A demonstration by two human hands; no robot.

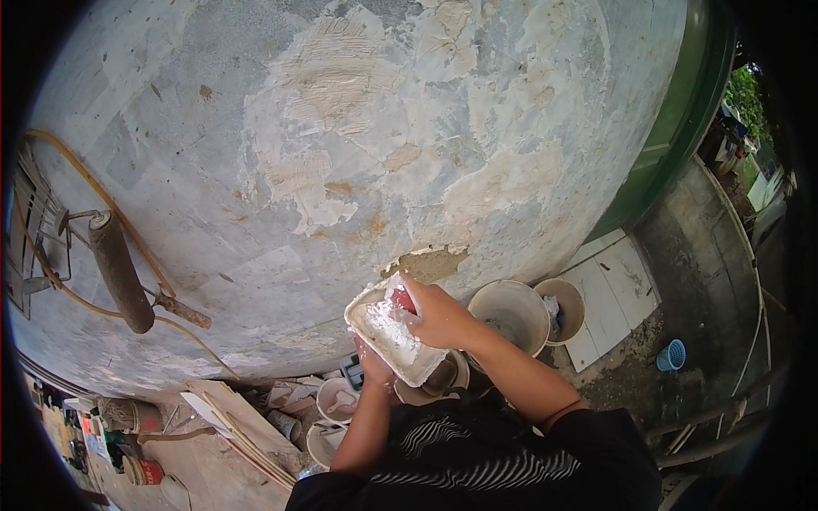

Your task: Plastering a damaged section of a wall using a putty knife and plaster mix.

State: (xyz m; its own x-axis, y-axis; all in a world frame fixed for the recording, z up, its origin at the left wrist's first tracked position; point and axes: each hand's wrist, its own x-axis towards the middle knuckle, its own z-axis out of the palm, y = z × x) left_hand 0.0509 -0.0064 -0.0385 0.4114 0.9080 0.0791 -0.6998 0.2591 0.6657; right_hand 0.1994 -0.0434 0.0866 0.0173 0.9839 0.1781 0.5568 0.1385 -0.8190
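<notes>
Black shirt [494, 462] sits nearest; beyond it, the left grip [373, 364] supports the side of a paste-crusted tray [360, 308] before the patchy wall [332, 162], while the right grip [441, 315] clasps a red-handled tool [402, 300] over the tray's white paste [383, 324].

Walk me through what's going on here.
A person stands at a patchy wall. The left hand holds up a shallow tray containing white paste. The right hand grips a red handle over the paste; its working end is hard to make out. Buckets stand nearby, and a paint roller is at left.
</notes>
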